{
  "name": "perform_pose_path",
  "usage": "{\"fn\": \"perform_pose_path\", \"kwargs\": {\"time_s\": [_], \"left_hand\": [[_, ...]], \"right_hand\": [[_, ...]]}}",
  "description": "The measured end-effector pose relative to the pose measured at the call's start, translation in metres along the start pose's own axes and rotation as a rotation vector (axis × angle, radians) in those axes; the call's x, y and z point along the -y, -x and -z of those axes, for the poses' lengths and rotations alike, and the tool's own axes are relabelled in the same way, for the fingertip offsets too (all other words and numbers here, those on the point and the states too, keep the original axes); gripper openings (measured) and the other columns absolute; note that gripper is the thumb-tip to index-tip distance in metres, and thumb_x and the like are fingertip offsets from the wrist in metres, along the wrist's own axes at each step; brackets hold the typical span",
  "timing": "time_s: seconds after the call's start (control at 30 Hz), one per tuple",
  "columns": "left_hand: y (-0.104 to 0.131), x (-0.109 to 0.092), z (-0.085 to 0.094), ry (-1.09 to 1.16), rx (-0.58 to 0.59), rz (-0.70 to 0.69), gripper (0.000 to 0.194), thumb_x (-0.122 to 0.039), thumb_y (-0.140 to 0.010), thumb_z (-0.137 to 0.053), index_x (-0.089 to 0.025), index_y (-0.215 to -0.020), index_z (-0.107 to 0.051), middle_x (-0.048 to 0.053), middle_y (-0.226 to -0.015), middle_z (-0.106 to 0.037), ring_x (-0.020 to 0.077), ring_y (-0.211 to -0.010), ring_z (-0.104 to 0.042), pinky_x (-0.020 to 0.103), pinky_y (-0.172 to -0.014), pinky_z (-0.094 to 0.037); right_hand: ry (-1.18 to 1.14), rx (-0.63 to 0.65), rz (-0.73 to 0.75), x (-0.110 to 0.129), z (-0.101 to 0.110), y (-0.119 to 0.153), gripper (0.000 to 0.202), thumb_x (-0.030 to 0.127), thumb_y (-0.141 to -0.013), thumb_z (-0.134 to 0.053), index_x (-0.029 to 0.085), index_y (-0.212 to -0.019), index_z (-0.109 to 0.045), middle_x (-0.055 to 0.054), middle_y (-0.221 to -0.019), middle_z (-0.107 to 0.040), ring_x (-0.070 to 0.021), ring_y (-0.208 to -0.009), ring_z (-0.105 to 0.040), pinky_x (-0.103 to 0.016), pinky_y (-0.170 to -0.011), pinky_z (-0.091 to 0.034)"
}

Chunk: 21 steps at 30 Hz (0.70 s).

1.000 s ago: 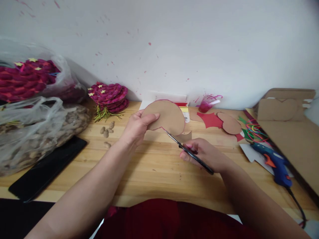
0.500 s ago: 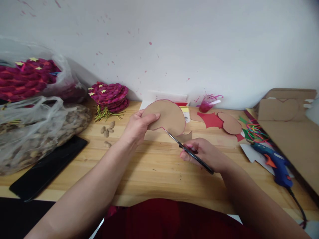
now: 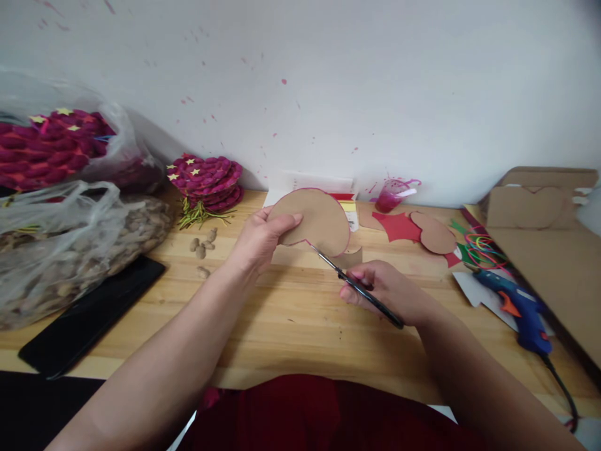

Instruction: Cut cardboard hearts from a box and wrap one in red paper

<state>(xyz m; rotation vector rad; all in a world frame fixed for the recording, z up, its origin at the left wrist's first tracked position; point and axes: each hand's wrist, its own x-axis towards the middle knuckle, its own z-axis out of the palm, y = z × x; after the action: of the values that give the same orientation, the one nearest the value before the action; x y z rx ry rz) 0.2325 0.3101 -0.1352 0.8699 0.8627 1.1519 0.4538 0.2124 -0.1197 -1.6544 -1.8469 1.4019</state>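
My left hand [image 3: 263, 241] pinches the left side of a brown cardboard piece [image 3: 315, 219], thumb on top. The piece is rounded, edged with a dark pink line, and has a small notch at its lower edge. My right hand [image 3: 382, 288] is wrapped round the black handles of a pair of scissors [image 3: 350, 282]. The blades point up and left, their tips at the notch in the cardboard. A cardboard offcut [image 3: 350, 258] shows just behind the blades. Fingers of my left hand under the cardboard are hidden.
A glue gun [image 3: 530, 319], rubber bands [image 3: 483, 250] and a cardboard box [image 3: 539, 250] are on the right. Red paper [image 3: 397, 227] and a paint cup [image 3: 392, 195] stand near the wall. Peanut bag [image 3: 126, 235], black phone [image 3: 94, 316] and decorated pink stack [image 3: 211, 181] are left.
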Motion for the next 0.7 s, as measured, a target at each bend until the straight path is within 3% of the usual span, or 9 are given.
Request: {"fn": "perform_pose_path", "kwargs": {"time_s": [0.7], "left_hand": [[-0.0003, -0.0016, 0.0010, 0.010, -0.005, 0.004, 0.043, -0.031, -0.055, -0.094, -0.013, -0.090, -0.079, 0.008, -0.089, -0.078, 0.0187, -0.074, -0.070, 0.027, -0.070, -0.055]], "right_hand": [[-0.160, 0.012, 0.002, -0.0024, -0.0045, 0.0002, 0.054, 0.055, -0.080, -0.077, 0.020, -0.062, -0.041, 0.007, -0.060, -0.030, -0.0085, -0.055, -0.027, -0.025, -0.050, -0.019]]}}
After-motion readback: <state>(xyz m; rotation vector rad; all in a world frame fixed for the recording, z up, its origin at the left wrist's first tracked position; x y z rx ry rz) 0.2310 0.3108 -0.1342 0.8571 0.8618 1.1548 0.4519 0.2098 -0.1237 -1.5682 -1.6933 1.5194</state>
